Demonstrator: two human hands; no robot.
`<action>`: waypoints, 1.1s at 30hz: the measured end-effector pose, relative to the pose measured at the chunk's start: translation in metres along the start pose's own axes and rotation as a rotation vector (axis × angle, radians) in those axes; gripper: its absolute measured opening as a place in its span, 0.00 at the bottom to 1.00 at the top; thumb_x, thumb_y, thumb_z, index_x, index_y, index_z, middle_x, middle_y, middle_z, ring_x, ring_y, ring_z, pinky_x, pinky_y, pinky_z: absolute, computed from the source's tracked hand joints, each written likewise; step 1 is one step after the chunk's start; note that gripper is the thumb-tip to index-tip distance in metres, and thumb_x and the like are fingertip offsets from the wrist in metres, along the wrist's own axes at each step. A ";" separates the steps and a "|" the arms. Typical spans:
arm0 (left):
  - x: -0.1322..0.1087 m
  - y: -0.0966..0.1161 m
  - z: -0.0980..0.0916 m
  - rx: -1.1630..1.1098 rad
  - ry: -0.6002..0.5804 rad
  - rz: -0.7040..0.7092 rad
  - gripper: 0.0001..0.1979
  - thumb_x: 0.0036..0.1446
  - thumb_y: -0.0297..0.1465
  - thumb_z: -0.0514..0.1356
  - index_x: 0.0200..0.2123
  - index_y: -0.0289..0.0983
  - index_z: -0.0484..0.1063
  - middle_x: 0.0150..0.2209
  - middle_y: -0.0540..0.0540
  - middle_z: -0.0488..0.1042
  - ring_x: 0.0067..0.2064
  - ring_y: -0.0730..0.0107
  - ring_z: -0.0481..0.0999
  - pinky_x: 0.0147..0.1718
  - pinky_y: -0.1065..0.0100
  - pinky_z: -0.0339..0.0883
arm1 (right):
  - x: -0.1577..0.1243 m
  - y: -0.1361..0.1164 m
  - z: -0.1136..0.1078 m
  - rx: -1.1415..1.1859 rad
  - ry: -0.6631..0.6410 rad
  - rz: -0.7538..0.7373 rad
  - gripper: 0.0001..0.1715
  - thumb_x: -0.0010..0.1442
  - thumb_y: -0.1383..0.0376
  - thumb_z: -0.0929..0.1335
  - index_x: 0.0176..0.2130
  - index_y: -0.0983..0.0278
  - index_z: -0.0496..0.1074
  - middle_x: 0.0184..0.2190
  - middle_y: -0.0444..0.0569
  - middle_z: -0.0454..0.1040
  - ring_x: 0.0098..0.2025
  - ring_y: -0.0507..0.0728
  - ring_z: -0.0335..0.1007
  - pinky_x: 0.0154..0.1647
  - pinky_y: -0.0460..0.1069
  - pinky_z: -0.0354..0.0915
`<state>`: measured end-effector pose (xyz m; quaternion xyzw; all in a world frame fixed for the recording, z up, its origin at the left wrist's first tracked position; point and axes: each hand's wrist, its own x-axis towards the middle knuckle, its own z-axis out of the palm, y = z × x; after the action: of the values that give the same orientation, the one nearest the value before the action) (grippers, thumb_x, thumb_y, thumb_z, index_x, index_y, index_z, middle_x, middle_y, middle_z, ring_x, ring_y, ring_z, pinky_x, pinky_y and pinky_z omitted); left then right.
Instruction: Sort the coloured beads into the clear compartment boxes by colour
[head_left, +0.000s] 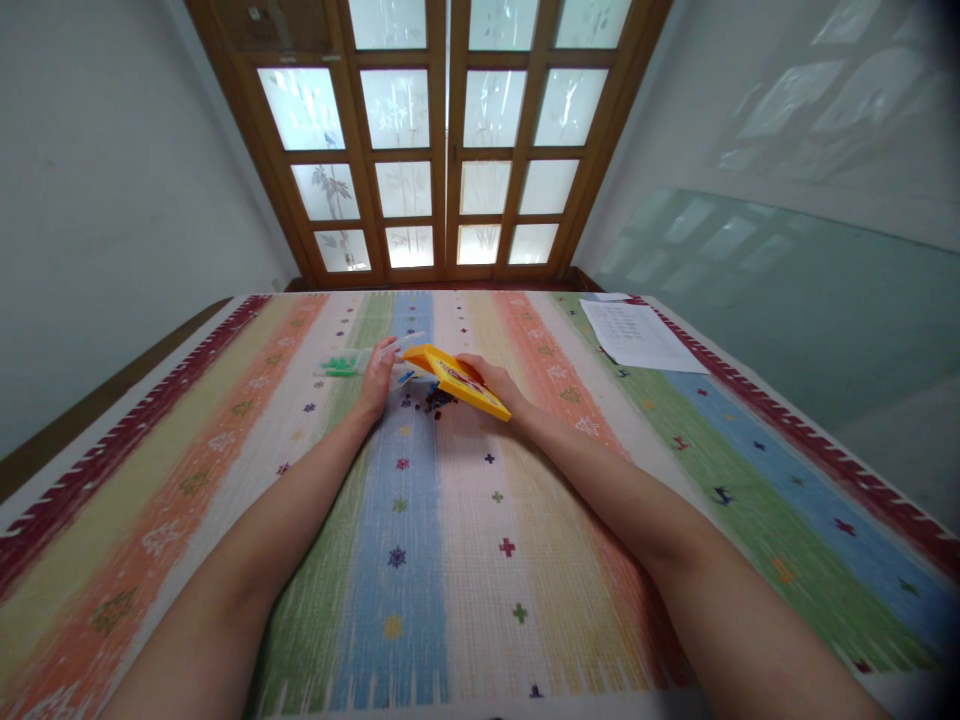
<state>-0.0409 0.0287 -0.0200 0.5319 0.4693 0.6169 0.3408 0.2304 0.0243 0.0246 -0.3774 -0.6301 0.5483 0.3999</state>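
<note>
My right hand (486, 376) grips a flat yellow box (459, 384) with a dark printed design, tilted with its far left end raised. My left hand (381, 368) is closed on a clear plastic bag (358, 356). Green pieces (341, 366) lie inside the bag's left part. The bag's right side reaches the box's left end, where small blue bits show. Several small dark pieces (437, 400) lie on the striped tablecloth just under the box. What the dark pieces are is too small to tell.
The tablecloth (472, 560) has coloured stripes and small printed figures. A printed white paper sheet (637, 335) lies at the far right of the table. Beyond the far edge stands a wooden door (448, 200) with glass panes, and a glass panel (787, 310) leans along the right wall.
</note>
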 end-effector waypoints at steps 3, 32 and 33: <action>0.001 -0.002 -0.001 0.014 -0.003 0.011 0.34 0.66 0.55 0.55 0.65 0.40 0.66 0.54 0.37 0.76 0.54 0.55 0.78 0.55 0.51 0.72 | 0.002 0.008 -0.007 -0.112 0.042 -0.180 0.27 0.59 0.55 0.75 0.57 0.53 0.76 0.54 0.46 0.79 0.55 0.64 0.75 0.49 0.53 0.76; -0.015 0.063 0.012 0.890 -0.748 0.599 0.43 0.56 0.52 0.68 0.71 0.48 0.63 0.67 0.38 0.66 0.66 0.42 0.65 0.68 0.43 0.54 | 0.032 0.043 -0.039 0.103 0.491 -0.085 0.23 0.61 0.47 0.73 0.49 0.58 0.71 0.48 0.52 0.80 0.52 0.68 0.79 0.42 0.59 0.81; -0.015 0.064 0.012 0.867 -0.746 0.584 0.43 0.55 0.51 0.69 0.71 0.48 0.63 0.67 0.38 0.66 0.66 0.42 0.66 0.68 0.43 0.54 | 0.031 0.043 -0.039 0.116 0.477 -0.078 0.24 0.62 0.47 0.72 0.50 0.57 0.70 0.49 0.52 0.80 0.52 0.68 0.78 0.42 0.59 0.81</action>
<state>-0.0213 -0.0036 0.0349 0.9062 0.3618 0.2123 0.0530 0.2551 0.0729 -0.0120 -0.4480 -0.4995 0.4629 0.5792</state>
